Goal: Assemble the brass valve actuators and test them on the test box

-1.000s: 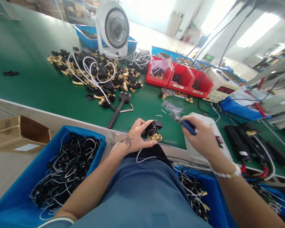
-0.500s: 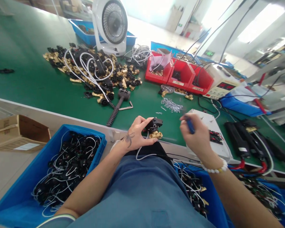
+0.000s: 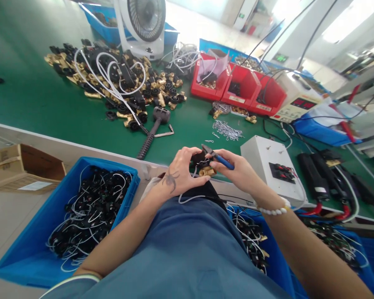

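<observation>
Near the bench's front edge, my left hand (image 3: 182,168) is closed around a brass valve with a black housing (image 3: 207,171), and a white cable trails from it down over my lap. My right hand (image 3: 237,168) grips blue-handled pliers (image 3: 222,161). The dark jaws of the pliers lie over the top of the black housing; whether they touch it I cannot tell. Just beyond the hands is a scatter of small metal spring clips (image 3: 227,130), with a single one lying nearer. My fingers partly hide the housing.
A mallet (image 3: 154,131) lies left of the hands, before a heap of brass fittings (image 3: 162,93). Red bins (image 3: 239,89) and a fan (image 3: 146,25) stand behind. At right are a grey box (image 3: 262,155) and black tools (image 3: 313,178). Blue crates (image 3: 15,253) sit below the bench edge.
My right hand has moved left with the pliers, bringing their jaws from open space to the valve. My left hand still holds the valve. The camera view has shifted slightly.
</observation>
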{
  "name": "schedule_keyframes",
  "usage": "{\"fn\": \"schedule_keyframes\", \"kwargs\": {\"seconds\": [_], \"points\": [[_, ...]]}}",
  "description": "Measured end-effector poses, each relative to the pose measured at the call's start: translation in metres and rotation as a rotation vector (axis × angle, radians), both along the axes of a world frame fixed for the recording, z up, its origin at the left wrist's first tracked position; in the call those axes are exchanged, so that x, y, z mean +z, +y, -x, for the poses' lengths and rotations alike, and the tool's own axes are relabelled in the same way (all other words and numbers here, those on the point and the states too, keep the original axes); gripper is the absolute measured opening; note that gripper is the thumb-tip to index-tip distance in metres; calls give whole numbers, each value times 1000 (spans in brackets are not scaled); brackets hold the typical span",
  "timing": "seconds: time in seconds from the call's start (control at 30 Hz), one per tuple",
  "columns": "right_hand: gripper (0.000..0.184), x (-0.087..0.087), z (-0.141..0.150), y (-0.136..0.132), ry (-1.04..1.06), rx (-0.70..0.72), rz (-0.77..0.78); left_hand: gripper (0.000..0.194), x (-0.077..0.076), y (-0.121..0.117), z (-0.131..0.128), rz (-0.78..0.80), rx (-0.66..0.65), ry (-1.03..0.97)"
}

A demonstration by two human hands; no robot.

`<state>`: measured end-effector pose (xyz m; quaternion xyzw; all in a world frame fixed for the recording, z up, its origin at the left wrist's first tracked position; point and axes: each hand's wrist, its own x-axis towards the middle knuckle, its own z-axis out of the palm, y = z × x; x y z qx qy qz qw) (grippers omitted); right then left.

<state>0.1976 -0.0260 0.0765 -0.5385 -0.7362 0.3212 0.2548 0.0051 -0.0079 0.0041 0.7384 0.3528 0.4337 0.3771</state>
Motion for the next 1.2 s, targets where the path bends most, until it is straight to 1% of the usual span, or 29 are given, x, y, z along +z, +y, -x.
{"fn": "schedule_keyframes", "kwargs": {"seconds": [0.1, 0.23, 0.5, 0.57, 0.63, 0.67, 0.73, 0.8, 0.83, 0.87, 0.9, 0.97, 1.0, 1.03, 1.07, 1.13, 1.17, 1.2], "points": [[21, -2, 5, -1, -23, -47, -25, 51, 1, -1, -1, -12, -2, -8], [15, 0, 11, -3, -42, -101, -46, 41, 4, 1, -1, -26, -16, -2], [15, -3, 9, 0, -45, -79, -62, 37, 7, 8, -5, -35, -31, 10], [16, 1, 6, 0, -56, -65, -45, 36, 7, 9, -5, -31, -29, 4], [17, 9, 3, -2, -69, -80, -75, 36, 6, 9, -4, -2, -23, -16], [17, 13, 0, -3, -79, -123, -130, 36, 6, 9, -4, 17, -22, -32], [17, 18, -5, -8, -82, -287, -329, 36, 5, 9, -2, 51, -29, -68], [17, 18, -12, -13, -53, -468, -562, 35, 4, 9, 0, 64, -37, -93], [17, 16, -15, -16, -61, -517, -631, 35, 4, 9, 0, 63, -37, -96], [18, 13, -18, -18, -106, -508, -642, 35, 3, 9, 0, 59, -34, -92], [19, 10, -21, -19, -194, -444, -593, 35, 3, 9, 0, 53, -31, -85], [18, 9, -25, -21, -413, -246, -408, 36, 3, 9, 0, 51, -28, -73], [18, 10, -27, -22, -486, -171, -346, 36, 3, 9, 0, 56, -31, -75], [17, 12, -28, -22, -506, -156, -346, 36, 3, 9, 0, 64, -35, -83], [17, 15, -28, -23, -473, -212, -409, 36, 3, 9, 0, 72, -39, -92], [18, 17, -26, -24, -303, -420, -601, 36, 3, 9, 1, 76, -41, -99], [19, 16, -25, -24, -211, -514, -691, 36, 3, 9, 1, 70, -39, -92], [19, 13, -24, -24, -153, -563, -748, 36, 4, 9, 1, 61, -35, -78]]}}
